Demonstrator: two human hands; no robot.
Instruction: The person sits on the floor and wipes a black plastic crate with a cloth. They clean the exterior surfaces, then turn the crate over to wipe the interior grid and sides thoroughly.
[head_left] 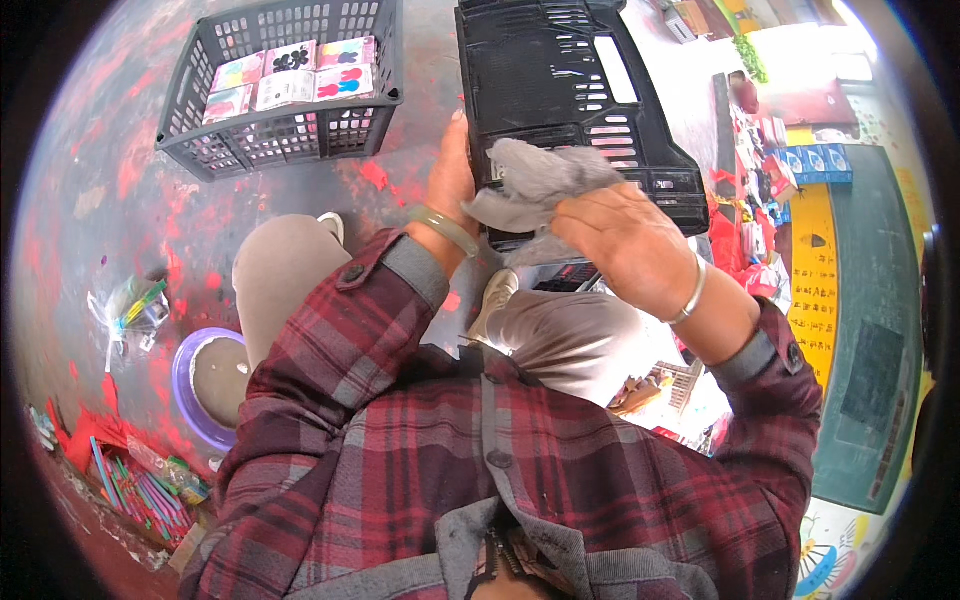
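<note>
A black plastic crate (530, 85) with slotted walls is tilted up in front of me, its flat slatted side facing me. Along its left edge lies my left hand (453, 170), gripping it with most of the fingers hidden behind the rim. My right hand (625, 240) is closed on a bunched grey cloth (550, 180) and presses it against the lower part of the crate. A loose flap of the cloth hangs towards my left wrist.
A grey slotted basket (280, 138) holding colourful flat packets (290, 90) stands at the far left. A purple basin (183, 400) of murky water sits by my left knee. Near it are a plastic bag (130, 310) and several coloured sticks (140, 495). A chalkboard (870, 330) is at the right.
</note>
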